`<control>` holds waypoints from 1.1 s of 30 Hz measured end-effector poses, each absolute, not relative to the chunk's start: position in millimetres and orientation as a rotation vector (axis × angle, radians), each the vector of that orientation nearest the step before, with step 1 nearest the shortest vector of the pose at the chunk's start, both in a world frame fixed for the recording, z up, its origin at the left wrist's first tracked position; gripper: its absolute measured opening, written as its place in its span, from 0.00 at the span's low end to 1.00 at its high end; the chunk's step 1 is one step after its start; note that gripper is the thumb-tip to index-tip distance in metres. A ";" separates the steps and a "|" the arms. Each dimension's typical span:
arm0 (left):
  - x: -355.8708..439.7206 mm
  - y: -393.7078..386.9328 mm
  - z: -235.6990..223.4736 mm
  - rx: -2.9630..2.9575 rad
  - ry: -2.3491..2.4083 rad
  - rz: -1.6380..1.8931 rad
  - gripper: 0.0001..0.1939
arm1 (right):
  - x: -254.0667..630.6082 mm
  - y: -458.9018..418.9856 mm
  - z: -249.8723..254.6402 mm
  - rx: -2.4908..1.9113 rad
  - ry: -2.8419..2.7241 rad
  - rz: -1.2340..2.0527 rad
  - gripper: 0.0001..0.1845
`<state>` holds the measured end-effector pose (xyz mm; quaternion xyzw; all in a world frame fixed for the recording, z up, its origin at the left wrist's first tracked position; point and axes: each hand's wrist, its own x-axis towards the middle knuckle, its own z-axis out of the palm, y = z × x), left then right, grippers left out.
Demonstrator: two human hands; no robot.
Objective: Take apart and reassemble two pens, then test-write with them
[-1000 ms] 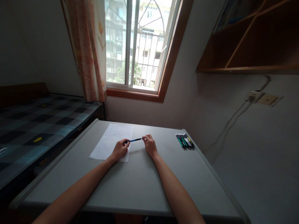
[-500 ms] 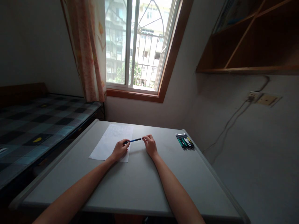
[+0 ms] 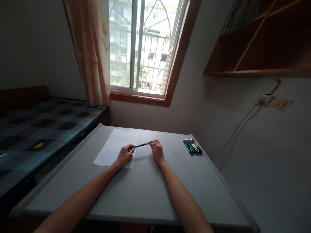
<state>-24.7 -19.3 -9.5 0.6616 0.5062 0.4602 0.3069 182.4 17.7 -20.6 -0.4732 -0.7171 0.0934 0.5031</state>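
Pale table (image 3: 150, 191) under a blue pen (image 3: 141, 145), one end hidden in grip of left hand (image 3: 125, 156), grip of right hand (image 3: 156, 151) unclear.

We list one desk (image 3: 155, 191), pale grey, smooth, with a low sheen; one sheet (image 3: 114, 149), white matt paper. We note one blue-and-black pen (image 3: 141, 145), plastic-looking, its tip metallic. We record one curtain (image 3: 93, 58), folded cloth; one checked mattress (image 3: 48, 123), cloth-covered; one shelf unit (image 3: 257, 73), brown wood; one wall (image 3: 264, 168), matt.
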 end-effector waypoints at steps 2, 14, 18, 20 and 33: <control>-25.1 -18.9 -9.9 1.757 1.335 1.215 0.16 | 183.0 18.9 -20.8 -1.131 -1.708 0.256 0.09; -24.7 -19.0 -9.1 1.734 1.325 1.225 0.16 | 183.1 18.0 -17.2 -1.092 -1.629 0.349 0.08; -23.9 -19.9 -7.1 1.724 1.327 1.222 0.16 | 182.8 21.4 -19.8 -1.096 -1.588 0.479 0.08; -23.5 -20.6 -6.5 1.713 1.321 1.233 0.16 | 184.2 24.2 -21.3 -1.103 -1.550 0.570 0.09; -22.7 -24.9 -1.6 1.735 1.267 1.216 0.18 | 192.4 29.8 -24.0 -1.051 -1.347 0.824 0.18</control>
